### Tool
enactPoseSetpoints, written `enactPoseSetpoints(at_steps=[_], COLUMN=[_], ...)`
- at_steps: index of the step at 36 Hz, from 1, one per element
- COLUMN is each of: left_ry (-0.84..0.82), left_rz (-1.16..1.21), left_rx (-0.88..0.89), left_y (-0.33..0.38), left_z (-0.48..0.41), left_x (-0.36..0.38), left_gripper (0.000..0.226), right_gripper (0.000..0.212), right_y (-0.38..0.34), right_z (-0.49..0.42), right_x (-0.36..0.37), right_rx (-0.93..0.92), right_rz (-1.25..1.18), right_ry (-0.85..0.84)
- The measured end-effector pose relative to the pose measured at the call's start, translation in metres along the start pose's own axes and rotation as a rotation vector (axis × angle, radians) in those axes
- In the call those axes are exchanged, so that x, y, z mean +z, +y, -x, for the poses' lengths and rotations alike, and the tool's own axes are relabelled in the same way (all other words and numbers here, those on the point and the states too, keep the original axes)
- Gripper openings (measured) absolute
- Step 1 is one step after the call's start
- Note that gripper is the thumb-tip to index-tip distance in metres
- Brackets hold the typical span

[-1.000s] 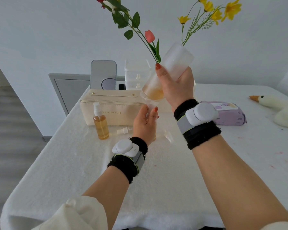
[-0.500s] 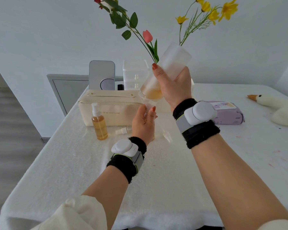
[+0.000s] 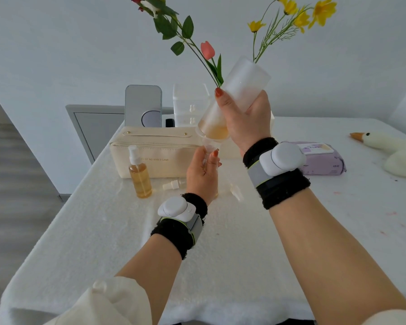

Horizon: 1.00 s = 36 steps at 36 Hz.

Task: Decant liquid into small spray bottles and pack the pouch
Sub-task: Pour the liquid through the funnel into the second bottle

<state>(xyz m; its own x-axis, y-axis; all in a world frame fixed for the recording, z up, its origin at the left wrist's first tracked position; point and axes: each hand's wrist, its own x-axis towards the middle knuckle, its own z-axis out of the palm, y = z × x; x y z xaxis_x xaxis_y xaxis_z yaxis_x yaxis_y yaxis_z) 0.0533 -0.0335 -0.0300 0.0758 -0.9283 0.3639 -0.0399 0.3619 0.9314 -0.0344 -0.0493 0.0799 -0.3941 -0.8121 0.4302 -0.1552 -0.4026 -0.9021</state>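
My right hand [image 3: 243, 118] grips a large frosted bottle [image 3: 239, 90], tipped neck-down, with amber liquid pooled at its lower end. Its mouth sits over a small clear funnel [image 3: 205, 143]. My left hand [image 3: 202, 174] holds the funnel and a small bottle beneath it; that bottle is mostly hidden by my fingers. A filled small spray bottle [image 3: 140, 174] with a white pump stands on the table to the left. A loose spray pump [image 3: 172, 185] and a clear cap [image 3: 236, 192] lie near my left hand. The cream pouch [image 3: 157, 153] stands behind.
The table [image 3: 103, 231] is covered in white cloth. A mirror [image 3: 143, 105], a clear drawer box [image 3: 189, 104] and flowers [image 3: 208, 50] stand at the back. A purple wipes pack [image 3: 321, 160] and a plush goose [image 3: 389, 148] lie to the right.
Both hands and the tipped bottle hold nearly the same pose. The view has shifted slightly.
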Motion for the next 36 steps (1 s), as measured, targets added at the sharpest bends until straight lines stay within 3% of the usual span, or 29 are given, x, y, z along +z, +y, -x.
enactPoseSetpoints(at_steps=[36], left_ry=[0.019], left_rz=[0.018], left_rx=[-0.017], left_y=[0.0058], left_z=[0.0027], left_x=[-0.0015], left_gripper=[0.025], right_gripper=[0.064], right_y=[0.0013], right_z=[0.0003], right_x=[-0.0006], right_rx=[0.002], right_rz=[0.014], right_ry=[-0.003])
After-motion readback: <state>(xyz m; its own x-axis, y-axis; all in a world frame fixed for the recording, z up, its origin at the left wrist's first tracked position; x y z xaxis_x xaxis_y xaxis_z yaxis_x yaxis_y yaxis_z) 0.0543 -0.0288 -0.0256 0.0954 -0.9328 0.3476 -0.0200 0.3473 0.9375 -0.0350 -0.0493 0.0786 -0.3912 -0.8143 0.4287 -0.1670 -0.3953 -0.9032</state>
